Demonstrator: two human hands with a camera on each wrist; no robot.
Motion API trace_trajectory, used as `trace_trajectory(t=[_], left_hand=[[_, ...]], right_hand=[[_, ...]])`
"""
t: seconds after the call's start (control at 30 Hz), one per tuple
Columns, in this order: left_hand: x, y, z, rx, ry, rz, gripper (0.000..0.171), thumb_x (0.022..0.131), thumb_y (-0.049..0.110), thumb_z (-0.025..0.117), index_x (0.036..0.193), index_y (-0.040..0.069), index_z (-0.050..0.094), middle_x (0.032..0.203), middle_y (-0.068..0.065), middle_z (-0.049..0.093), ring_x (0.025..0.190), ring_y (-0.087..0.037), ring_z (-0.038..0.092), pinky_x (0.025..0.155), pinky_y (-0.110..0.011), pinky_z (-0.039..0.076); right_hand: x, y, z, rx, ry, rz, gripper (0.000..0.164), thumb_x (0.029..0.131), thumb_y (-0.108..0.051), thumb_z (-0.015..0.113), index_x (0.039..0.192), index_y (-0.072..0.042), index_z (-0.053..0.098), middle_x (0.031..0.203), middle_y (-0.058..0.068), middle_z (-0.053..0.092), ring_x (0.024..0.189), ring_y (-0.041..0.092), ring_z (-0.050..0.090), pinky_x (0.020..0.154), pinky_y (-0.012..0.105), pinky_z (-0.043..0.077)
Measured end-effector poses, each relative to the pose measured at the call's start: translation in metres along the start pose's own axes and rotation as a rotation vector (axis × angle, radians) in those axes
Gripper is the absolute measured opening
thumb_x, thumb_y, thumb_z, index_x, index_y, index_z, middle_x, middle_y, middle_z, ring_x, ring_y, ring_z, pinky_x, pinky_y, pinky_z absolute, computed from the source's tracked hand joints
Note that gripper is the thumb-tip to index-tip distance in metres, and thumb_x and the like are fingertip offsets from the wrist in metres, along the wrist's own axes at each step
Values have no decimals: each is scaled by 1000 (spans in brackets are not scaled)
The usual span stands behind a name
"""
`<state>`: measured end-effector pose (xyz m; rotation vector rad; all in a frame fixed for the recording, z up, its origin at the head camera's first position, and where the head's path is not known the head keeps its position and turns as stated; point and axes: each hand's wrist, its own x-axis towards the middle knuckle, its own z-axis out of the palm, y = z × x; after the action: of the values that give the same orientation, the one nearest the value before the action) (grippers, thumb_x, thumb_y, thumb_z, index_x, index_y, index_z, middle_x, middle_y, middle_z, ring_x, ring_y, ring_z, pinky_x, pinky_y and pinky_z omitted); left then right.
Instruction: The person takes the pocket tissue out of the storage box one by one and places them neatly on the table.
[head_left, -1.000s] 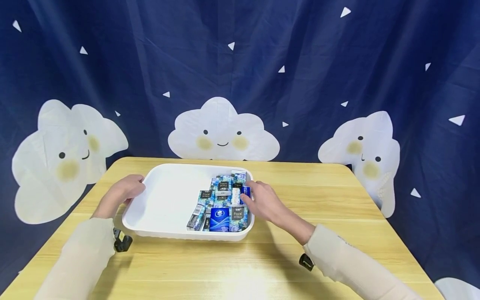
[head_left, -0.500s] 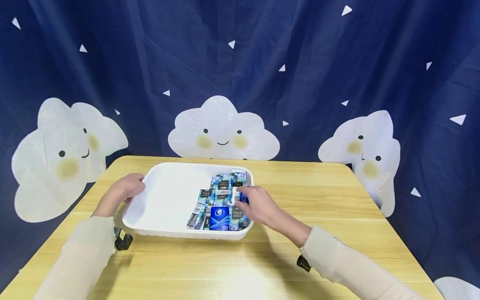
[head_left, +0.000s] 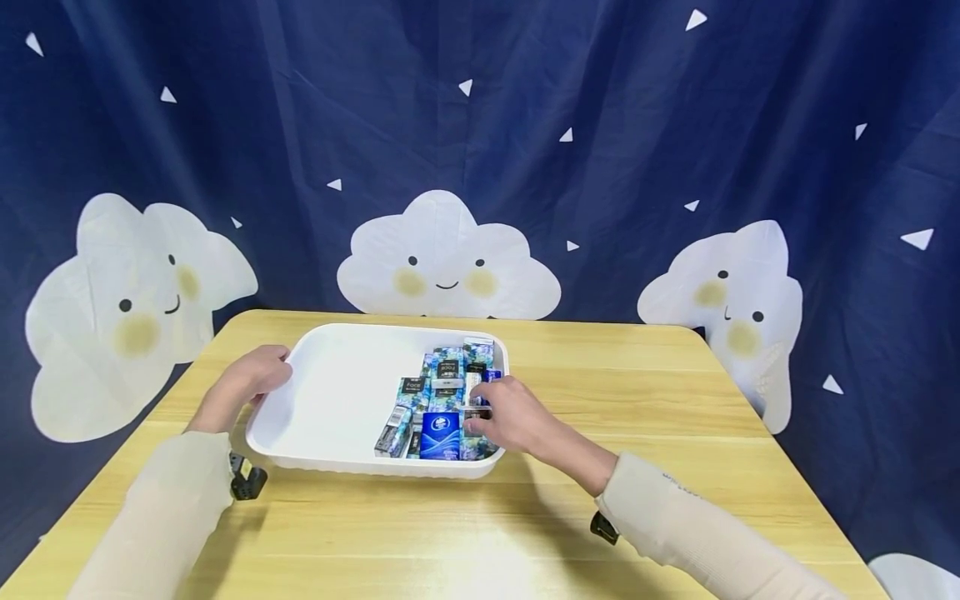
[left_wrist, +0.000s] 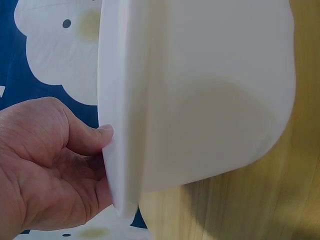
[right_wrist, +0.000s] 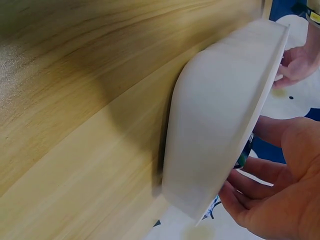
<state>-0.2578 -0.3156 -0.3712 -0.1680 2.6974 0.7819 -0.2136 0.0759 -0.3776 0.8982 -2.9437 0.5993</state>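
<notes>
A white plastic tray [head_left: 337,400] sits on the table, with small tissue packs crowded into its right end. At its left end my left hand [head_left: 258,371] pinches the rim, the thumb on the outside [left_wrist: 104,134] in the left wrist view. My right hand [head_left: 513,412] reaches over the right rim. Between its thumb and fingers it pinches a dark, blue-green patterned tissue pack [right_wrist: 245,152], mostly hidden by the hand. Left of those fingertips lies a plain blue tissue pack [head_left: 439,436]. Behind are several floral packs marked "Face" [head_left: 447,367].
The light wooden table [head_left: 600,375] extends to the right and front of the tray. A dark blue curtain [head_left: 480,142] with white smiling clouds hangs right behind the table's far edge. Black wrist cameras [head_left: 246,479] are strapped under both sleeves.
My right hand has moved left from the right rim and then toward the near side, onto the near-right floral pack, which it now pinches. My left hand stays on the tray rim.
</notes>
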Motion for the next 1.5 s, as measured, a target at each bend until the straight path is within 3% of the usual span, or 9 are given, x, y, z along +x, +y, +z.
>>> trace_trajectory(t=[0.33,0.57,0.67,0.83,1.03,1.27,1.5], left_hand=[[-1,3,0,21,-1,4,29,89,3,32,112,-8,45,96,-22,51,80,-29,54,56,-30,46],[0,3,0,15,2,-11,32,89,3,32,116,-9,44,100,-25,50,80,-29,55,55,-30,46],[1,3,0,16,-4,-20,37,90,4,32,123,-11,41,104,-26,49,80,-29,56,55,-29,45],[1,2,0,17,-9,-16,36,89,3,32,121,-11,41,102,-26,49,79,-28,56,55,-29,45],[1,4,0,23,-13,-34,41,92,4,32,129,-13,36,110,-28,48,86,-31,55,57,-29,46],[1,4,0,27,-3,-20,39,91,4,32,126,-12,39,108,-28,49,85,-31,55,57,-30,46],[-1,3,0,22,-6,-9,34,90,3,32,119,-9,42,102,-24,50,82,-30,55,57,-31,45]], right_hand=[[-2,0,1,-1,-11,-18,37,78,-27,78,107,-5,70,105,10,68,107,29,57,94,41,45],[-1,-2,2,-6,-11,-19,40,73,-23,82,106,-3,69,103,11,66,101,28,59,89,40,47],[-1,-3,3,-6,0,-20,37,71,-21,83,100,-4,69,98,9,66,94,25,61,84,38,49],[-1,-5,6,-4,19,-5,33,69,-19,85,93,-6,67,89,5,64,83,19,59,77,34,50],[-2,-7,7,-4,29,5,34,68,-17,85,94,-6,66,89,6,64,83,20,59,76,33,50],[-3,-7,6,26,47,-6,33,70,-14,83,97,-4,68,93,8,64,84,20,60,76,33,52],[-3,-8,-2,65,129,-27,27,72,-10,81,93,-4,67,87,6,62,76,16,55,67,29,49]])
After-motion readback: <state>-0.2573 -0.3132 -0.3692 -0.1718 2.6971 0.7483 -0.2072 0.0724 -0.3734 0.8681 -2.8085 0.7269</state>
